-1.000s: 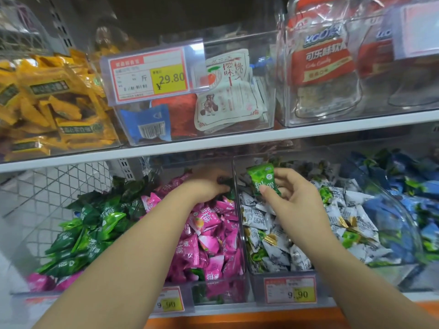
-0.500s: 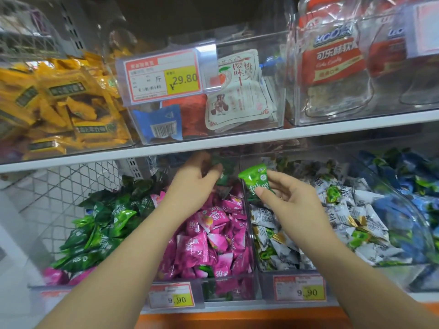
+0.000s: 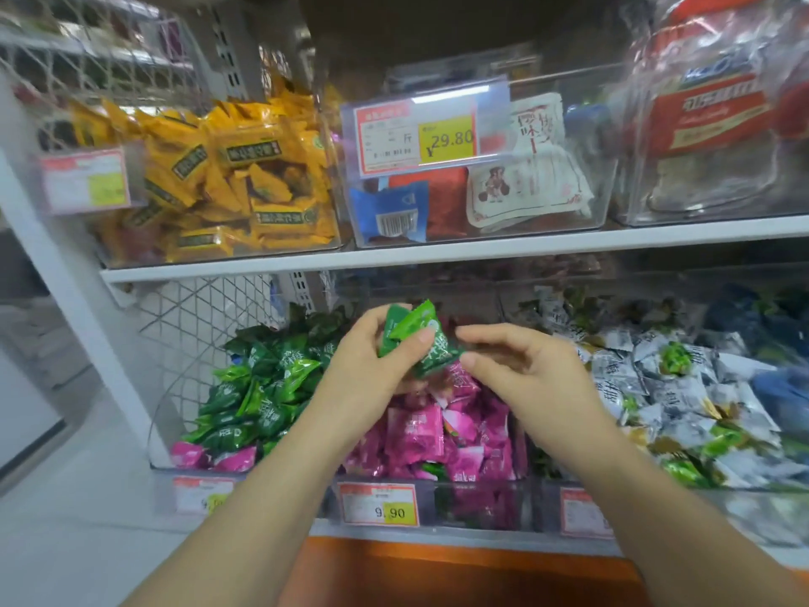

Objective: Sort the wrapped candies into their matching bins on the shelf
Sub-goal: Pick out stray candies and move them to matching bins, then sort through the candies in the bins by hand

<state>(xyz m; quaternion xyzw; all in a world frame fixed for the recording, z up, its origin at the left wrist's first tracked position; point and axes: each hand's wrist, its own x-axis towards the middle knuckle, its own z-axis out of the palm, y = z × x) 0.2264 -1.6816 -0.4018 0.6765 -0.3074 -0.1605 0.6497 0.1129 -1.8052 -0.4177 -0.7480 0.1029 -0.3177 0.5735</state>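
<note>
Left hand (image 3: 372, 370): fingers and thumb curled round two green wrapped candies (image 3: 413, 339), held above the pink-candy bin (image 3: 481, 501) at the middle of the lower shelf (image 3: 437, 533). Right hand (image 3: 525, 370) just beside, fingers loose and spread, gripping nothing; thumb tip at the candies' right edge, contact impossible to tell. Green-candy bin (image 3: 160, 453) toward the shelf's left end, white-and-grey candy bin (image 3: 656, 510) right of the pink. Along the upper shelf (image 3: 437, 252): yellow packets (image 3: 240, 177), a 29.80 price tag (image 3: 437, 138).
</note>
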